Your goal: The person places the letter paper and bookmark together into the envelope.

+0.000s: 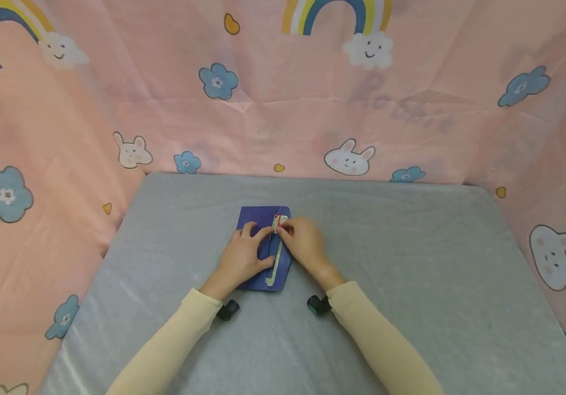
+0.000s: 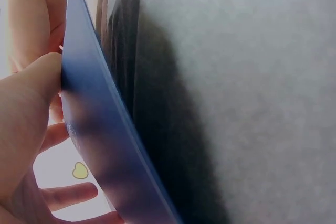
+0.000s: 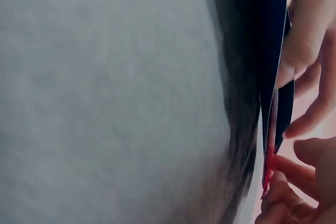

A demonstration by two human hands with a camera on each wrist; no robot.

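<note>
A dark blue paper envelope lies on the table in the head view, its flap along the right side. A pale adhesive strip with red marks near its far end runs along the flap. My right hand pinches that far end between thumb and fingertips. My left hand rests on the envelope, fingers spread, thumb on the flap fold and forefinger beside the strip's end. In the left wrist view, the blue paper stands at a slant beside the left thumb. Red shows at the right fingertips in the right wrist view.
A grey cloth covers the table. Pink printed curtains hang along its back and both sides. A small black device sits at the left wrist, another black device at the right.
</note>
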